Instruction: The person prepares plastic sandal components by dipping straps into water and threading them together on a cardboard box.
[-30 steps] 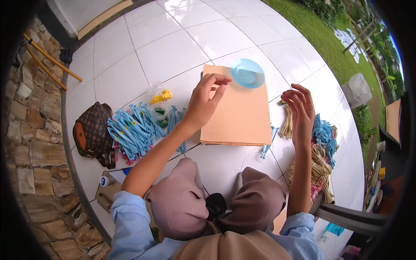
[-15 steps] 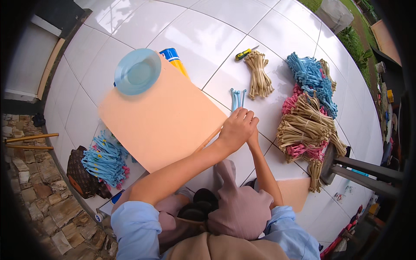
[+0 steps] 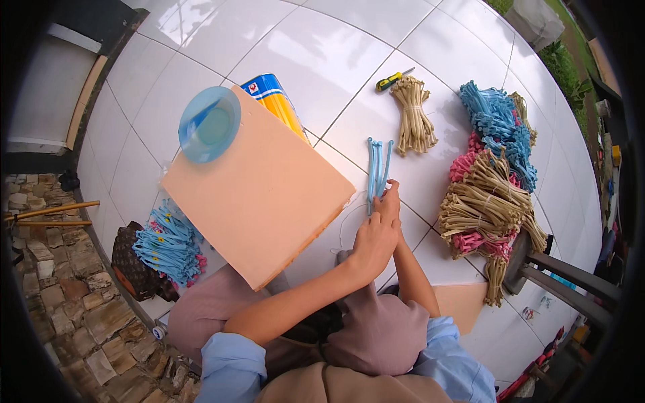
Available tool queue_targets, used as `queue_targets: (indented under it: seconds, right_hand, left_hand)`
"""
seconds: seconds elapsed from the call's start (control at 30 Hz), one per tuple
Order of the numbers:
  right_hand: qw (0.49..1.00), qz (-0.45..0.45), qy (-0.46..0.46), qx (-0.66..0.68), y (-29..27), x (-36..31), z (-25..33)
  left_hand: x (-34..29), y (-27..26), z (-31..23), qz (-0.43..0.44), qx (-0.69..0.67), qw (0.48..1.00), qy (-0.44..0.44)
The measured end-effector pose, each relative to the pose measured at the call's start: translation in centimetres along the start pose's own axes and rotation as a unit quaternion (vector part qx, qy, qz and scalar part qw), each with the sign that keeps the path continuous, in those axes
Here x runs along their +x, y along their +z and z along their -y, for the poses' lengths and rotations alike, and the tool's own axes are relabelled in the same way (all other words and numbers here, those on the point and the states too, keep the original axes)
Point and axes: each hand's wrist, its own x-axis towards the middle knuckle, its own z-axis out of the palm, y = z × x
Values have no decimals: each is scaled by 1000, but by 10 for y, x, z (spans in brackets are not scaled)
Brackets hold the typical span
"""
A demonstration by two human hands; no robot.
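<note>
Several slim light-blue strips (image 3: 378,164) with knobbed ends stand out beyond my hands, over the white tiles. My right hand (image 3: 392,201), partly covered, has its fingers closed at their near end. Across it lies my left hand (image 3: 376,238), fingers bent and pressed together; what they hold is hidden. A thin thread or wire loop (image 3: 341,225) curves out on the left of my hands. Just left of it is a flat peach-coloured board (image 3: 259,188) with a translucent blue plate (image 3: 210,125) on its far left corner.
Beyond lie a tied beige bundle (image 3: 414,114) and a screwdriver (image 3: 393,80). Beige, pink and blue bundles (image 3: 490,195) heap at right, beside a dark stool (image 3: 521,258). A blue-and-yellow tin (image 3: 275,101) is under the board; blue bundles (image 3: 169,245) and a brown bag (image 3: 124,258) lie left.
My hands have drawn back toward me, and more of the blue strips' length shows. The thin loop has come into sight. My view has shifted slightly.
</note>
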Motion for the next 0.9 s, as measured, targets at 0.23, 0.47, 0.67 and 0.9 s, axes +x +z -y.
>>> queue_targets:
  seconds: [0.23, 0.47, 0.67, 0.9]
  right_hand:
    - [963, -15, 30, 266, -32, -4, 0]
    - [916, -32, 5, 400, -41, -28, 34]
    - [894, -112, -86, 426, -58, -49, 67]
    - [867, -75, -240, 430, -135, -75, 155]
  left_hand:
    - [34, 79, 19, -232, -225, 932, -162]
    - [63, 103, 40, -89, -643, 693, -314]
    - [61, 46, 17, -193, -619, 743, -168]
    - [44, -65, -25, -302, -604, 736, -51]
